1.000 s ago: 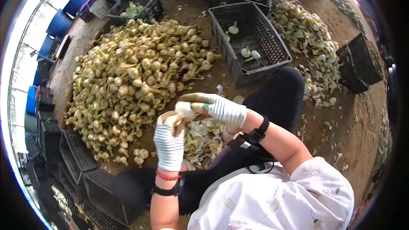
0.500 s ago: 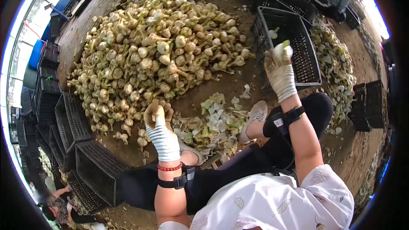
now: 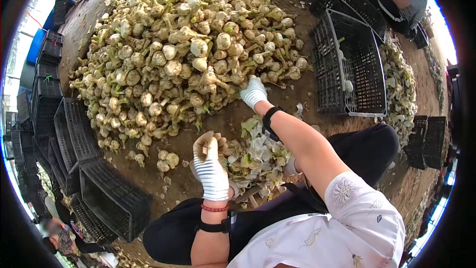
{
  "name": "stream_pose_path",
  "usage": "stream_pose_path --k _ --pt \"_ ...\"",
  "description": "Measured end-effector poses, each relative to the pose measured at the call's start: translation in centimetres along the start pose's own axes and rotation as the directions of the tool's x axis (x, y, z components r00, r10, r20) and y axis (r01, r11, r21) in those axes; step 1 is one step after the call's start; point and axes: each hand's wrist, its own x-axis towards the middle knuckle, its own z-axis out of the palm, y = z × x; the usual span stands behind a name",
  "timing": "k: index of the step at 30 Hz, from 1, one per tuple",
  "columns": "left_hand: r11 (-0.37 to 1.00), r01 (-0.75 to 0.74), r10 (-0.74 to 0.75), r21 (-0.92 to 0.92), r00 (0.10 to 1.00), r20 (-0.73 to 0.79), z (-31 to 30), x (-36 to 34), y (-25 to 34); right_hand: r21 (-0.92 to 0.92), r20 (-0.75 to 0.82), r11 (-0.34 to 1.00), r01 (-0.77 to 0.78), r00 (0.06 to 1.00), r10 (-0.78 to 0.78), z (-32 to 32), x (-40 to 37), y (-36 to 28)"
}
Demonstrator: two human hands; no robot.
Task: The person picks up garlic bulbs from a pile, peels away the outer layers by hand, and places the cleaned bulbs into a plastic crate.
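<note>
Reaching with the right hand (image 3: pixel 254 92) to the near edge of the heaped garlic bulbs (image 3: pixel 173 67), left of a black crate (image 3: pixel 327 69) — cannot tell whether closed on one. Holding the left hand (image 3: pixel 210 150) nearer the body, beside loose peelings (image 3: pixel 260 154), with fingers curled toward the thumb — cannot tell whether clamped on anything.

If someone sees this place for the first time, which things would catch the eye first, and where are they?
Probably the large heap of bulbs, which fills the upper middle and left of the view. Next might come the gloved hands: the right hand at the heap's near edge, the left hand curled lower down. The dark crate right of the heap, with a pale bulb inside, would likely follow.
</note>
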Motion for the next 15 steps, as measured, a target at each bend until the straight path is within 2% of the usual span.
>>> stream_pose_path --k 1,2,3,4,5,6,7,8,9,10,11,12,13,14,15 --pt "1.0 0.014 -0.014 -0.025 1.0 0.005 -0.3 0.3 -0.6 0.002 -0.022 1.0 -0.018 1.0 0.018 -0.4 -0.1 0.7" --pt "0.999 0.033 -0.032 -0.038 0.999 0.029 -0.8 0.6 -1.3 0.046 -0.029 0.998 0.047 0.999 -0.046 -0.3 0.3 2.5" --pt "0.997 0.056 -0.053 -0.051 0.997 0.053 -1.3 0.7 -2.0 0.014 -0.203 0.993 0.115 0.973 -0.11 -0.3 -0.9 3.9" --pt "0.996 0.091 -0.093 0.028 0.991 0.091 -1.2 0.8 -2.6 0.384 0.013 0.923 0.026 0.999 -0.033 -3.8 -4.9 3.3" --pt "0.974 0.143 -0.173 0.173 0.969 0.174 -0.8 0.3 -2.2 0.745 0.24 0.657 -0.117 0.966 -0.1 -3.1 -5.8 5.3" --pt "0.975 0.076 -0.128 0.21 0.96 0.247 -0.1 0.0 -2.5 0.772 0.408 0.583 -0.252 0.9 -0.152 -4.3 -7.9 5.5" --pt "0.97 0.003 -0.084 0.245 0.943 0.321 0.8 -0.5 -2.9 0.834 0.51 0.382 -0.399 0.821 -0.256 -7.0 -12.7 3.5" --pt "0.98 0.0 -0.079 0.201 0.919 0.385 1.4 -1.0 -2.9 0.849 0.521 0.323 -0.418 0.767 -0.375 -7.1 -14.3 3.6" --pt "0.988 -0.004 -0.067 0.154 0.891 0.449 1.9 -1.4 -2.7 0.853 0.517 0.29 -0.433 0.773 -0.367 -7.3 -16.7 2.8" --pt "0.984 -0.096 0.025 0.149 0.909 0.417 2.4 -2.0 -2.1 0.879 0.475 0.259 -0.399 0.766 -0.432 -7.1 -17.8 3.1" --pt "0.947 -0.19 0.078 0.259 0.918 0.389 1.9 -1.3 -2.1 0.905 0.426 0.222 -0.364 0.759 -0.493 -7.1 -18.7 3.4" --pt "0.949 -0.218 0.119 0.226 0.915 0.385 1.5 -1.6 -1.6 0.917 0.39 0.291 -0.273 0.766 -0.51 -7.7 -19.6 3.3" --pt "0.95 -0.245 0.157 0.192 0.91 0.384 1.3 -2.0 -1.2 0.923 0.377 0.281 -0.263 0.768 -0.517 -8.5 -20.3 3.1" --pt "0.948 -0.254 0.162 0.192 0.904 0.396 1.2 -2.6 -0.9 0.894 0.313 0.442 -0.076 0.812 -0.493 -9.7 -20.9 2.9" --pt "0.891 -0.392 0.286 0.23 0.876 0.387 1.4 -3.7 -0.1 0.802 0.24 0.589 0.104 0.846 -0.476 -10.9 -21.6 2.7"
